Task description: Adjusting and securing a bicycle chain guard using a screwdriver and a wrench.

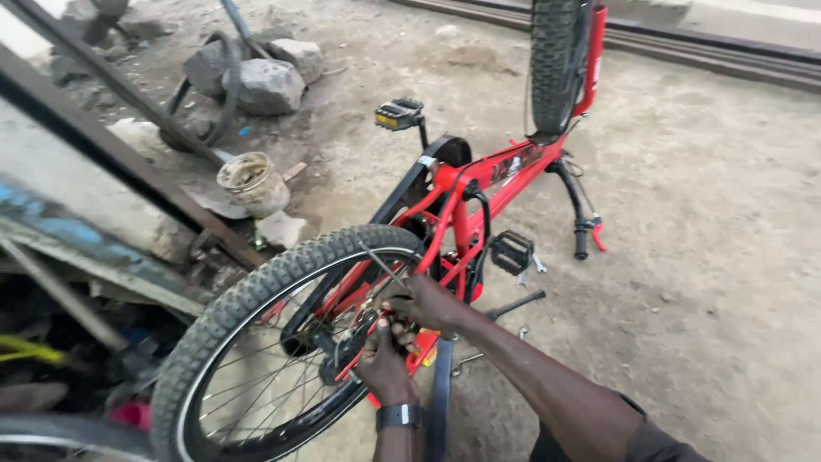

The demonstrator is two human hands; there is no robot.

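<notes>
Both hands at the rear hub of an upturned red bicycle (479,184)

The left hand (382,359) and right hand (428,301) meet beside the near wheel (256,291); a bucket (253,182) stands far left.

A single head-worn view looks steeply down and forward from close above the person's arms, facing an upturned red bicycle (479,192) on dusty ground (710,257), its rear wheel (256,342) nearest, front wheel (556,60) farthest.
</notes>
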